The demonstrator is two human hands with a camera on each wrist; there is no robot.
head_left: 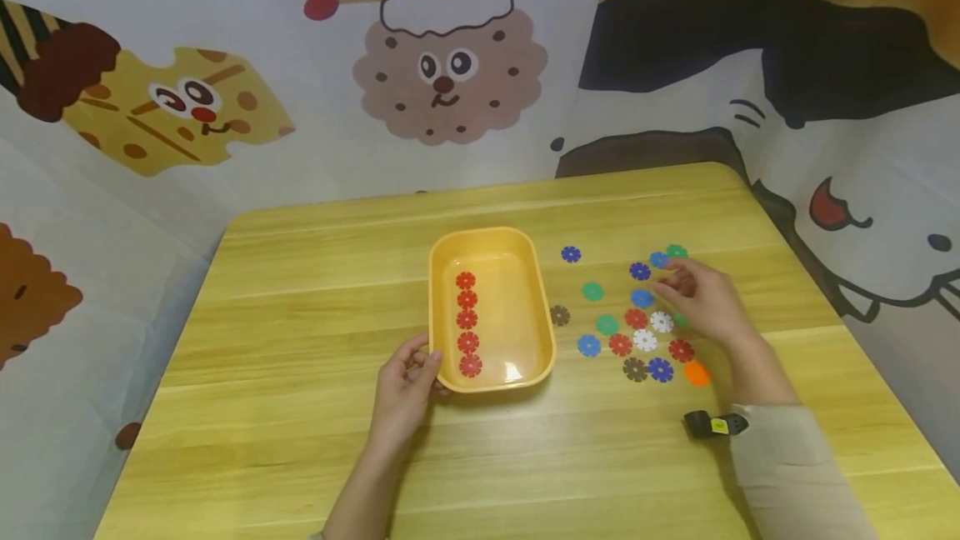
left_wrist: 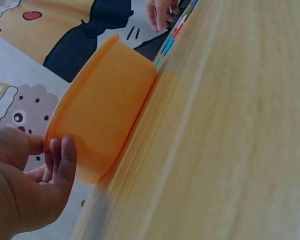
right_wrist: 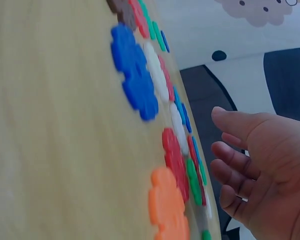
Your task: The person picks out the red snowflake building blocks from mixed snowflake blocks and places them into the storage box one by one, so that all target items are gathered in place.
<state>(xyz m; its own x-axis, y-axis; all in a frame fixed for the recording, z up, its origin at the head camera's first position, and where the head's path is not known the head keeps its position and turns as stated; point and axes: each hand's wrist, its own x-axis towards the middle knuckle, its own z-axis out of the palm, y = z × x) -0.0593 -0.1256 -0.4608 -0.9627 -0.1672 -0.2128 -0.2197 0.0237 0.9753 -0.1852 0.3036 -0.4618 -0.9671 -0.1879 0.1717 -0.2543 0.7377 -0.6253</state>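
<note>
My left hand point(head_left: 405, 386) pinches the near-left rim of a yellow-orange plastic tray point(head_left: 516, 315), thumb on top and fingers outside, as the left wrist view also shows. Inside the tray, several red snowflake discs point(head_left: 467, 319) lie in a straight column along the left side. To the right of it, my right hand point(head_left: 708, 298) hovers over scattered snowflake discs, fingers loosely bent with nothing visible between them. Nearest to its fingertips are a light blue disc point(head_left: 642, 298) and another blue disc point(head_left: 658, 260). A green disc point(head_left: 680, 320) is partly hidden under the hand.
Loose discs around there include an orange disc point(head_left: 697, 373), a white disc point(head_left: 645, 340) and a dark blue disc point(head_left: 571, 254). One brown disc point(head_left: 559, 316) lies right beside the tray. A cartoon-printed cloth point(head_left: 292, 165) hangs behind the wooden table point(head_left: 300, 357).
</note>
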